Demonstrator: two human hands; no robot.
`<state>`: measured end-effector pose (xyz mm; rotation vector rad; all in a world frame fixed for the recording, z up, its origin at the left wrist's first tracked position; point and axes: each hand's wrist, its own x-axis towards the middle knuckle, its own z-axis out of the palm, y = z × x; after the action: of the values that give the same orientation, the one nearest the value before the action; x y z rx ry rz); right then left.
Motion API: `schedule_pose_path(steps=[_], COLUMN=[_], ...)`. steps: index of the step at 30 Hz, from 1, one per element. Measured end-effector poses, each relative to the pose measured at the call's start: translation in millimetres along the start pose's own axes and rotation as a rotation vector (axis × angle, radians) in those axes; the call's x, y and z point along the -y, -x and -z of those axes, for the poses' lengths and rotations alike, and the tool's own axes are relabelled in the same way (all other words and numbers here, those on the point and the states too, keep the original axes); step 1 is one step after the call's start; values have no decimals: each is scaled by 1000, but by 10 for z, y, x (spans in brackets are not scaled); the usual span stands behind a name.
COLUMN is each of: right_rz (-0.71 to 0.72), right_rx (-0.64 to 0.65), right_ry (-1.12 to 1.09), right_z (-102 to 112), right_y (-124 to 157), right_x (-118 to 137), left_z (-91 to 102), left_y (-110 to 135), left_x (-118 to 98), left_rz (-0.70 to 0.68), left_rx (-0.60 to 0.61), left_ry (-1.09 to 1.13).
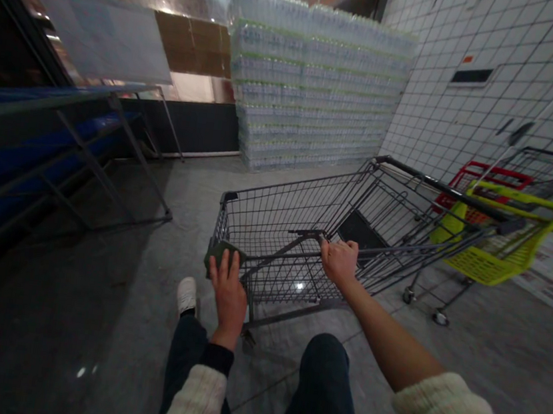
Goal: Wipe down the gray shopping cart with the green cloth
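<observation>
A dark wire shopping cart [300, 216] lies tipped on the grey floor in front of me. My left hand [226, 289] is closed over a dark green pad [219, 254] pressed against the cart's near corner. My right hand [339, 260] grips a metal bar of the cart's frame near the middle. Both my sleeves are cream knit, and my dark trouser legs and one white shoe [188, 295] show below.
A yellow-green cart [503, 251] and a red basket [482, 175] stand at the right against a white tiled wall [475, 70]. A tall stack of bottled-water packs [316, 84] stands at the back. A metal-framed rack [96, 151] runs along the left.
</observation>
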<state>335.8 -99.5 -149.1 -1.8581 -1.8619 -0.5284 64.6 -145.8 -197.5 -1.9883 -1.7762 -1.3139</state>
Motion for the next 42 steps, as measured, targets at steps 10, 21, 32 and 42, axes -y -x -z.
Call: schedule_pose_path(steps=[10, 21, 32, 42], right_rz=[26, 5, 9, 9], right_rx=[-9, -30, -36, -17], right_ry=[9, -3, -4, 5], right_z=[3, -41, -16, -12], right_y=[16, 19, 6, 7], right_x=[-35, -18, 44, 4], left_z=[-460, 213, -424, -97], left_y=[46, 94, 24, 64], left_x=[-1095, 391, -999, -70], left_rz=[-469, -43, -231, -272], left_rx=[253, -22, 151, 88], left_ry=[17, -82, 53, -80])
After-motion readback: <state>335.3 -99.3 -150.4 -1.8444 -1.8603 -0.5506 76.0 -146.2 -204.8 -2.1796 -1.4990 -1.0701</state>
